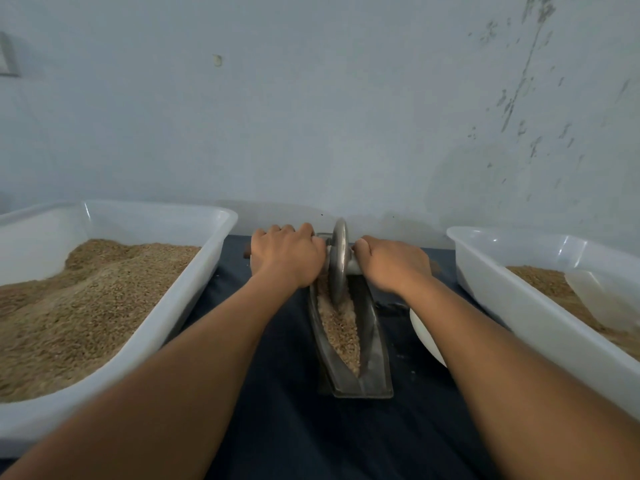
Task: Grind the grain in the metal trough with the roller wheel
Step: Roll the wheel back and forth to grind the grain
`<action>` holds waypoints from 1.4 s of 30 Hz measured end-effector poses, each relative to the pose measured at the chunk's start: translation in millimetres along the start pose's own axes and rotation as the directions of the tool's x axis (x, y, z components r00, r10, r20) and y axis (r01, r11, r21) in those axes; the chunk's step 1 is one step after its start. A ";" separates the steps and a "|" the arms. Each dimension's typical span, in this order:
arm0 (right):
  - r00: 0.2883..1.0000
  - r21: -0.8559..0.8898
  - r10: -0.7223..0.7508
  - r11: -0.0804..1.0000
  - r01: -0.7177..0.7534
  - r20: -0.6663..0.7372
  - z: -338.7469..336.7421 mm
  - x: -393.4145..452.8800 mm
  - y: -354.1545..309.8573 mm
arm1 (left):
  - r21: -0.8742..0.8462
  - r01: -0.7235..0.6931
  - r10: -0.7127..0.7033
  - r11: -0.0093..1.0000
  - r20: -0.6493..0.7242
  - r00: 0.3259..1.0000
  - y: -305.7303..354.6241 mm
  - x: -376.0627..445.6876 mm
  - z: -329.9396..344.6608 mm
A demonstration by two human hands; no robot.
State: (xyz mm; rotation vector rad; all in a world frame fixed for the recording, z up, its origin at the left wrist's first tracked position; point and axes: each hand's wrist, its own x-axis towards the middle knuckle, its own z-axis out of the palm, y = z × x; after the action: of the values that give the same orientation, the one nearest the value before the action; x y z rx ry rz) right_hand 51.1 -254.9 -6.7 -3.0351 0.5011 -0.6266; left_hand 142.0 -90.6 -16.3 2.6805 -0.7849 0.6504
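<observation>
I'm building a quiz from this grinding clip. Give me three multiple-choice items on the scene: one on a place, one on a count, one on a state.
1. Where is the grey metal roller wheel?
A. far end of the long metal trough
B. near end
C. off the trough

2. How many white plastic tubs hold grain?
A. one
B. two
C. three

3. How are the hands placed?
A. both idle
B. one gripping
C. each gripping the wheel's handle

Answers: 1 A, the wheel stands beyond the tan grain. 2 B, left tub and right tub. 3 C, left hand and right hand curl round the handle either side.
</observation>
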 end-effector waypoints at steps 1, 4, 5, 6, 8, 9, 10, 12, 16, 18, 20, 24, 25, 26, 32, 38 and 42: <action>1.000 -0.017 0.003 1.000 -0.003 -0.013 -0.1 2.2 -1.8 | -0.011 0.007 -0.007 1.000 -0.005 1.000 -1.4 -0.1 1.3; 0.997 -0.066 -0.002 0.998 -0.003 -0.078 1.0 4.7 -4.8 | -0.028 0.022 -0.024 0.999 -0.054 0.998 -3.5 -3.0 2.7; 0.995 -0.069 -0.006 0.998 -0.001 -0.100 1.8 4.1 -5.1 | -0.031 0.022 -0.024 0.999 -0.071 0.997 -3.8 -4.6 2.7; 0.993 -0.062 -0.007 0.998 0.000 -0.116 3.1 2.8 -4.5 | -0.028 0.017 -0.019 0.999 -0.089 0.996 -3.5 -6.8 2.4; 0.993 -0.041 -0.003 0.999 -0.002 -0.120 5.7 -1.8 -2.0 | 0.008 -0.002 0.003 1.000 -0.137 0.991 -1.4 -11.9 1.2; 0.994 -0.033 0.006 0.999 -0.010 -0.111 6.5 -5.4 -0.3 | 0.035 -0.017 0.022 0.999 -0.151 0.988 0.6 -14.2 -0.2; 0.995 -0.024 0.020 0.999 -0.022 -0.099 7.1 -9.3 1.4 | 0.057 -0.032 0.040 0.998 -0.152 0.988 3.1 -16.0 -2.1; 0.996 -0.003 0.050 0.999 -0.050 -0.077 7.1 -17.3 3.6 | 0.069 -0.059 0.068 0.996 -0.128 0.989 6.4 -19.4 -5.9; 0.994 -0.010 0.029 0.999 -0.031 -0.103 2.9 -32.9 0.4 | 0.044 -0.078 0.082 0.996 -0.081 0.993 3.5 -31.3 -11.4; 0.992 -0.020 0.009 1.000 -0.011 -0.126 -0.5 -41.3 -1.6 | 0.047 -0.088 0.092 0.995 -0.084 0.992 2.9 -40.7 -13.8; 0.994 -0.012 0.012 1.000 -0.013 -0.110 -4.1 -49.6 -2.5 | 0.071 -0.101 0.108 0.992 -0.115 0.987 4.9 -49.4 -17.7; 0.996 0.014 0.003 1.000 -0.002 -0.091 -9.7 -65.7 -4.3 | 0.111 -0.115 0.126 0.987 -0.100 0.987 7.0 -61.6 -25.6; 0.996 0.018 -0.012 1.000 0.013 -0.084 -11.1 -69.1 -4.4 | 0.108 -0.120 0.130 0.987 -0.089 0.988 6.3 -63.1 -26.8; 0.997 0.020 -0.030 0.999 0.031 -0.071 -13.4 -71.2 -4.1 | 0.106 -0.127 0.136 0.986 -0.083 0.987 6.1 -63.6 -27.9; 0.997 0.019 -0.075 0.997 0.075 0.010 -27.2 -80.5 -5.9 | 0.097 -0.154 0.159 0.983 -0.046 0.986 4.6 -69.7 -42.2; 0.992 0.038 -0.113 0.993 0.115 -0.062 -35.6 -106.5 -7.3 | 0.136 -0.219 0.229 0.966 -0.060 0.972 5.6 -87.1 -54.1; 0.987 0.013 -0.130 0.991 0.132 -0.097 -43.7 -109.6 -18.2 | 0.081 -0.196 0.197 0.977 -0.005 0.980 -1.2 -92.6 -53.1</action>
State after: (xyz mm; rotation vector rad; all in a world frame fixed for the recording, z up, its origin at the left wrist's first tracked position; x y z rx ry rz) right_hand -55.4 -201.1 -7.5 -3.0500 0.2966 -0.7809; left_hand 55.0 -28.9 -16.1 2.6885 -1.0516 0.7593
